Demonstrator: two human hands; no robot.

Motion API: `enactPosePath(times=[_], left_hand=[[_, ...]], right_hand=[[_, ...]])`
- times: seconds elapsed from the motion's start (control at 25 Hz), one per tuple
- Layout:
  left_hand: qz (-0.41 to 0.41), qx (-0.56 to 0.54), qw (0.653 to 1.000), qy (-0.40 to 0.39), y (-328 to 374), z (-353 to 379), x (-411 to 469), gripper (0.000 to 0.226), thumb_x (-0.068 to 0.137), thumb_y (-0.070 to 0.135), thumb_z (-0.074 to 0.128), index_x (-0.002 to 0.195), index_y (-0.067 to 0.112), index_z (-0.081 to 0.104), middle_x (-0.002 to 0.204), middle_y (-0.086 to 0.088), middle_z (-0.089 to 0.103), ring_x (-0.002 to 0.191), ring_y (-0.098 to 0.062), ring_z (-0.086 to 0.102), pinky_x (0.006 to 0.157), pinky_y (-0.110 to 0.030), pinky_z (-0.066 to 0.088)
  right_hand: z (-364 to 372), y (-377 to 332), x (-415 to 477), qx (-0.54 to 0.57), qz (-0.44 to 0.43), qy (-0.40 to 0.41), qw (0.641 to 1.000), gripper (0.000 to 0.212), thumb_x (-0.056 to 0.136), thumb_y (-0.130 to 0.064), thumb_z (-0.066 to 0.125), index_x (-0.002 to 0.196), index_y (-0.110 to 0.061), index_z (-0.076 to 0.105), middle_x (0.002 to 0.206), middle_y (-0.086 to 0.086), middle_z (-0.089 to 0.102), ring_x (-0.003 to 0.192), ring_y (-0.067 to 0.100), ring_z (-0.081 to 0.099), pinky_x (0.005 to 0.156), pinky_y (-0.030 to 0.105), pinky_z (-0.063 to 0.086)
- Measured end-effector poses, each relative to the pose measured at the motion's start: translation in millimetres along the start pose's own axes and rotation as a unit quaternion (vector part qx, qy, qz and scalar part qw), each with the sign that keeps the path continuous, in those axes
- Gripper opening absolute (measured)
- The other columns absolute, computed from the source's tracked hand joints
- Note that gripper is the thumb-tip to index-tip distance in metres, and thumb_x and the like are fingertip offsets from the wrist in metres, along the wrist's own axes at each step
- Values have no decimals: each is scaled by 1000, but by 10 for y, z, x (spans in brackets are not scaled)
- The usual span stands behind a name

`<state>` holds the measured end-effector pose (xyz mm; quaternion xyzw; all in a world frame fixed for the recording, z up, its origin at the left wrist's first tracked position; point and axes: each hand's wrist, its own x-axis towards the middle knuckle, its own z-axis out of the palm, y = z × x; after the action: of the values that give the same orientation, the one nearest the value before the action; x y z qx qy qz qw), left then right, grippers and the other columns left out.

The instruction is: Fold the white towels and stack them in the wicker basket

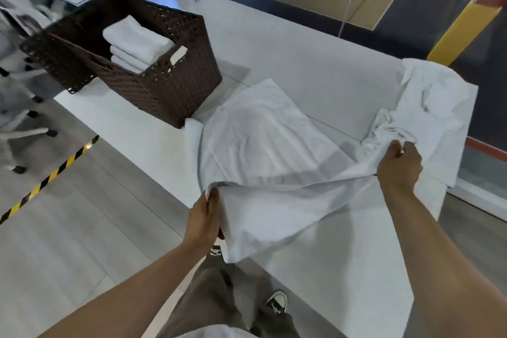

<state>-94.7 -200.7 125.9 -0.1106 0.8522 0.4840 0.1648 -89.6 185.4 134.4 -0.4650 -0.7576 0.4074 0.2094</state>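
both hands, left hand (204, 215) and right hand (399, 163), are pinching the limp white cotton towel (263, 143), fingers clamped on its near edge; pulling taut, matching corners before folding over the white bench (301, 68).

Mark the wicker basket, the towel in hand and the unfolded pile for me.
wicker basket (175, 90): head view, on the woven side wall below the handle cut-out.
towel in hand (274, 195): head view, on its sagging middle span.
unfolded pile (430, 101): head view, on the crumpled top.
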Motion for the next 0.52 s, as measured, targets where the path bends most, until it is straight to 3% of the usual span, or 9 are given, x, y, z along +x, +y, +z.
enactPosePath(times=[0.12, 0.28, 0.44, 0.52], left_hand=[[3, -12, 1000, 0, 26, -258, 368, 51, 106, 49, 26, 95, 14, 62, 63, -22, 64, 52, -37, 64, 53, -48, 56], [34, -15, 999, -29, -41, -487, 974, 34, 105, 49, 31, 97, 43, 63, 83, 1, 72, 77, -16, 68, 77, -42, 56], [22, -76, 987, -139, -110, -546, 1708, 38, 98, 61, 36, 106, 40, 66, 93, -4, 73, 85, -20, 67, 86, -40, 52], [8, -80, 969, -232, -61, -492, 1963, 45, 96, 66, 37, 110, 36, 66, 99, 5, 67, 91, -12, 62, 94, -35, 47]], right_hand=[[416, -345, 62, 2, 2, -22, 1000, 33, 103, -36, 35, 94, -9, 52, 88, 18, 68, 69, 29, 67, 64, 32, 48], [1008, -728, 51, -22, -14, -27, 999, 31, 106, -29, 34, 96, -5, 52, 63, 10, 64, 50, 3, 56, 57, 29, 40], [1581, -928, 99, -39, -9, -27, 999, 30, 105, -32, 33, 87, -13, 46, 60, 9, 64, 59, 27, 67, 55, 33, 44], [1772, -958, 116, -54, -9, -21, 998, 31, 106, -33, 33, 80, -17, 41, 66, 14, 65, 52, 26, 68, 48, 30, 41]])
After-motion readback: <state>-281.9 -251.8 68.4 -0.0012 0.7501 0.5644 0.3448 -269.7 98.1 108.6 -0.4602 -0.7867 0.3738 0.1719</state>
